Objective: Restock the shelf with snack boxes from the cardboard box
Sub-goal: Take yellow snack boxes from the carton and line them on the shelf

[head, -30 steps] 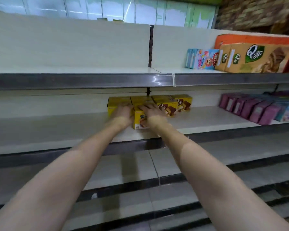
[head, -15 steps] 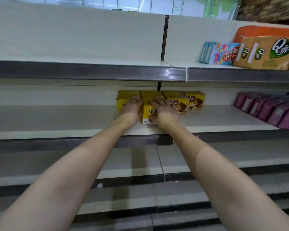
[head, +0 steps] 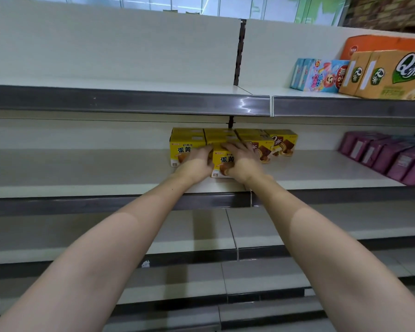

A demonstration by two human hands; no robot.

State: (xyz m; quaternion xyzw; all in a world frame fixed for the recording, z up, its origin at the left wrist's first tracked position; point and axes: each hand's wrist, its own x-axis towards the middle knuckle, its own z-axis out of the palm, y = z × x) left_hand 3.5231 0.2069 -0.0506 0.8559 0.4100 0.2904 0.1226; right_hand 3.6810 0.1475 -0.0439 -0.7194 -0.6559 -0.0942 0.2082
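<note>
A row of yellow snack boxes [head: 187,146] stands at the back of the middle shelf [head: 82,173]. One more yellow snack box [head: 224,160] stands just in front of the row, near the shelf's front edge. My left hand [head: 197,162] holds its left side, fingers over the top edge. My right hand [head: 243,161] grips its right side, fingers on top and thumb on the front face. Both hands hide much of this box. The cardboard box is out of view.
Purple packs [head: 388,156] fill the right end of the same shelf. On the top shelf [head: 130,101], at the right, stand blue-pink boxes [head: 319,75] and large tan and orange cartons [head: 391,75]. Lower shelves [head: 189,236] run below my forearms.
Both hands stay on the front yellow box, which has hardly moved on the shelf. The view has turned slightly left, so the boxes sit further right in frame.
</note>
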